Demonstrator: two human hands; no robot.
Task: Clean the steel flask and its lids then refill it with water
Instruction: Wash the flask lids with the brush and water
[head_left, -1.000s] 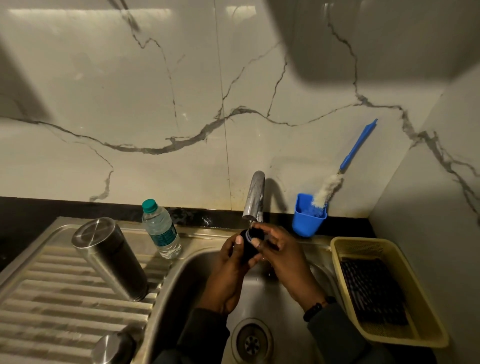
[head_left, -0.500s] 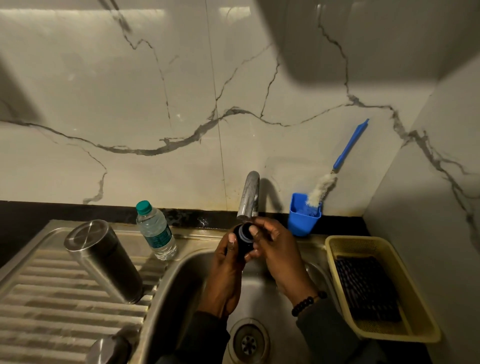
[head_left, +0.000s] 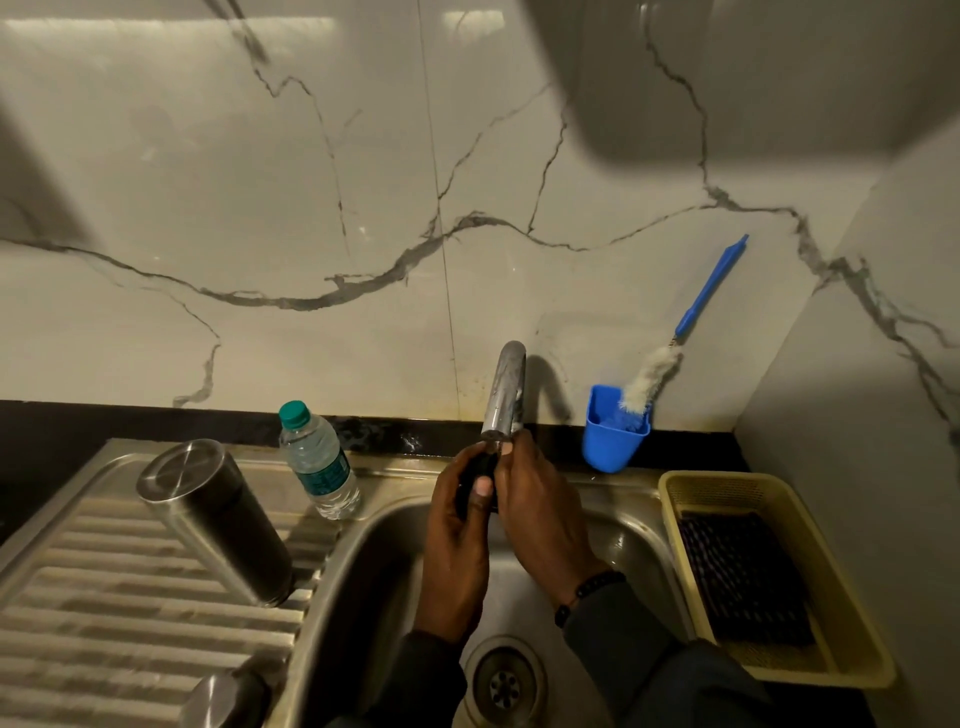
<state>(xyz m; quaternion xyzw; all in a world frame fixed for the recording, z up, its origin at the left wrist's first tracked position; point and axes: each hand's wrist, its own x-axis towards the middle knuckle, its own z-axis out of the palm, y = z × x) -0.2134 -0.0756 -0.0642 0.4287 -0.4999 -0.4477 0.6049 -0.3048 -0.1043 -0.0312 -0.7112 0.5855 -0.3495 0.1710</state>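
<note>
Holding a small black lid (head_left: 475, 480) under the tap (head_left: 505, 391), both hands, left (head_left: 457, 540) and right (head_left: 540, 512), close on it. The water bottle (head_left: 319, 460) label's writing is unreadable.

Black lid (head_left: 475, 480) mostly hidden between left hand (head_left: 457, 535) and right hand (head_left: 540, 514); shape unclear. Tap (head_left: 505, 392) outlet covered by fingers, water flow can't be judged. Steel cap (head_left: 223, 699) cut off by bottom edge. Dark item in yellow basket (head_left: 852, 670) too dim to identify.
</note>
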